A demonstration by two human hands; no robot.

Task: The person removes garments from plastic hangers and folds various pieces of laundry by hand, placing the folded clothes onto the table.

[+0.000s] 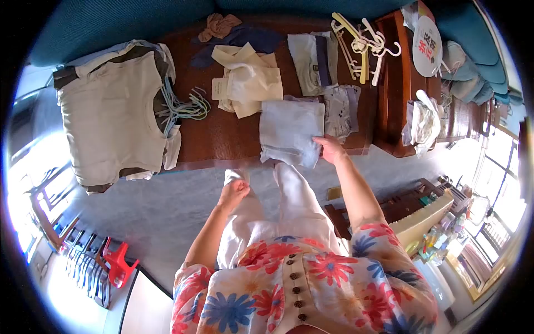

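Observation:
My right hand [332, 149] holds the right edge of a folded pale blue garment [292, 128] between thumb and fingers. This garment lies at the front edge of the brown bench [233, 142]. My left hand [235, 192] is closed in a loose fist above my left knee, with nothing showing in it. Just behind the pale garment lie a cream garment [250, 75] with a collar and a folded grey and navy garment [314, 61]. Beside it on the right is a folded patterned grey garment [341, 108], close to my right hand.
A stack of shirts [111, 117] with pale hangers [186, 106] lies at left. More hangers [364, 47] sit at the back right, near a wooden side table [392, 83] with a round fan [427, 47]. A brown cloth [218, 26] lies at the back; a red chair [118, 263] stands lower left.

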